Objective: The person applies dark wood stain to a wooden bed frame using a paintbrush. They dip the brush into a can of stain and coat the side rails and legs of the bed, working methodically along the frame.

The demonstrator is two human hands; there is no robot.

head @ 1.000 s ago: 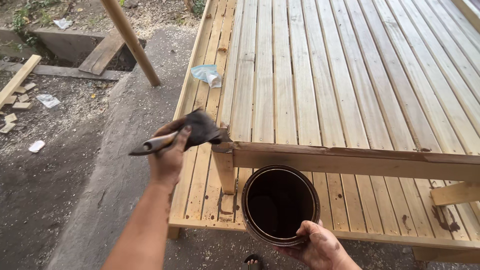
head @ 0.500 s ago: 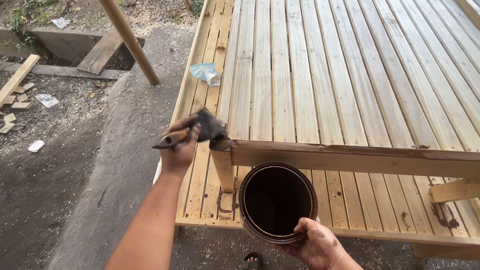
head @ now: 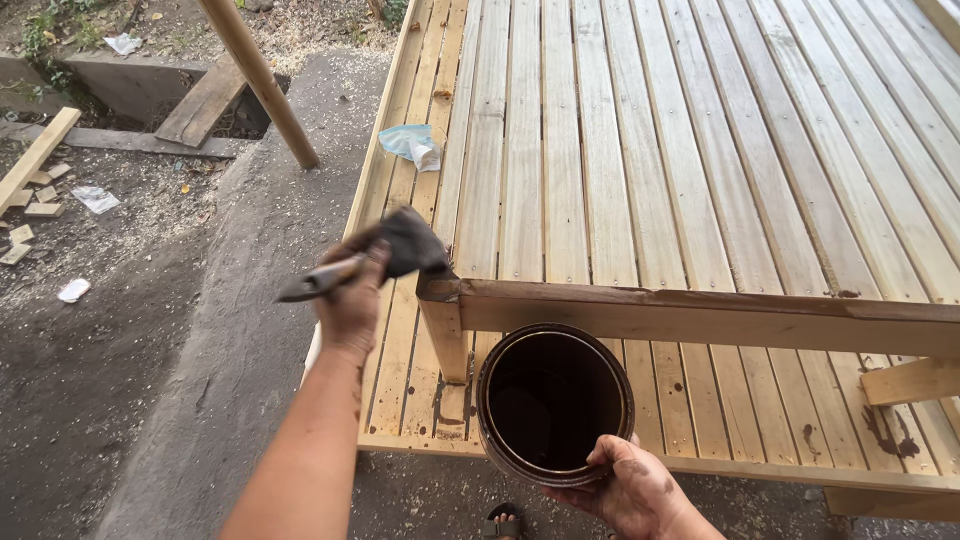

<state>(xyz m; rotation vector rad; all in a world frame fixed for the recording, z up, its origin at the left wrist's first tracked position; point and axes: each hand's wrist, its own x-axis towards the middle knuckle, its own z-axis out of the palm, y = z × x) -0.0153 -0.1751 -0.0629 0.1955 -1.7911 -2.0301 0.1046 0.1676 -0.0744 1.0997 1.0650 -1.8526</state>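
Staining seems in hand: the left hand (head: 352,300) grips a dark-bristled paintbrush (head: 385,255) at the rail (head: 700,315) end, the right hand (head: 630,490) clasps the dark tin (head: 553,400); next, steady strokes along it

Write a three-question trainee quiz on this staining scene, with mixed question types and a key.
1. True or false: the left hand holds a hammer.
2. What does the right hand grip? A) the rim of the round can B) a saw C) the plastic bag
3. Fill in: the brush bristles touch the corner of the wooden ____.

Key: 1 false; 2 A; 3 rail.
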